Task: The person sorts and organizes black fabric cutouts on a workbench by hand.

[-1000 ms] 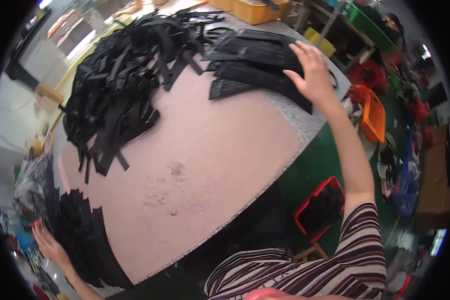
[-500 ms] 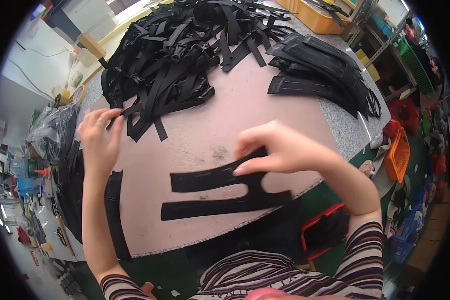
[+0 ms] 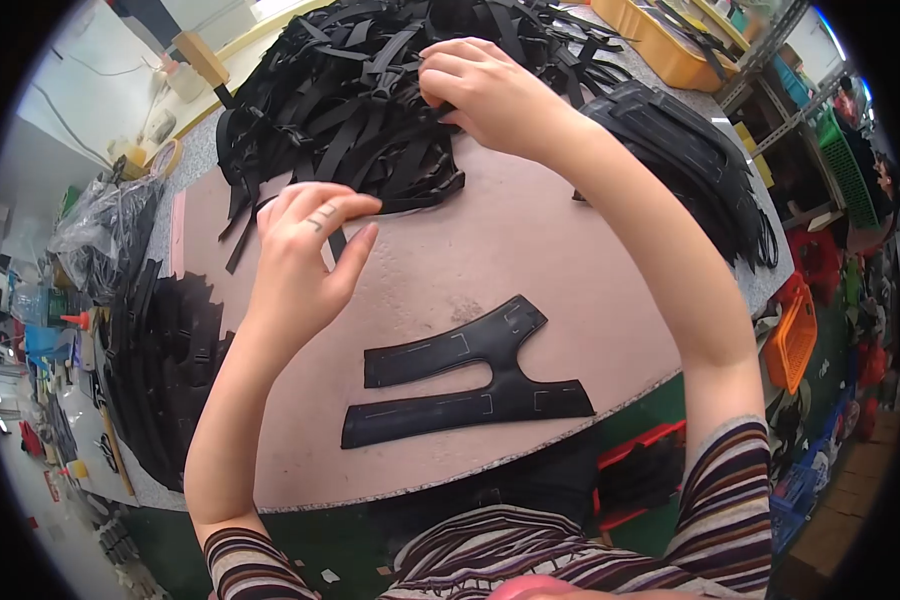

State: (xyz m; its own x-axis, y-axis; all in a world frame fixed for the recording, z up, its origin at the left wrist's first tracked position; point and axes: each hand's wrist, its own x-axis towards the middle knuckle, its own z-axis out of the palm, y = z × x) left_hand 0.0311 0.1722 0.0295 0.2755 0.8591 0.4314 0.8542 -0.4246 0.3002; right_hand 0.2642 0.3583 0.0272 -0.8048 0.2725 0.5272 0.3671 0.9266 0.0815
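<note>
A black padded panel (image 3: 510, 385), forked into two long arms and marked with pale lines, lies flat on the pinkish table mat, with neither hand on it. At the near edge of a tangled heap of black straps (image 3: 345, 150) is my left hand (image 3: 310, 245), thumb and fingers apart. Its index fingertip lies over a strap end; whether it touches cannot be told. Farther up, my right hand (image 3: 485, 90) reaches into the heap with curled fingers. What lies between those fingertips is hidden against the black straps.
Stacked black padded pieces (image 3: 680, 150) lie at the right of the table. More black pieces (image 3: 160, 370) line its left edge, near a clear plastic bag (image 3: 100, 235). A yellow bin (image 3: 660, 45) stands at the back; an orange basket (image 3: 792, 335) is at the right.
My right hand has let go of the forked panel, now flat on the mat, and moved up to the strap heap. My left hand has moved right along the heap's near edge.
</note>
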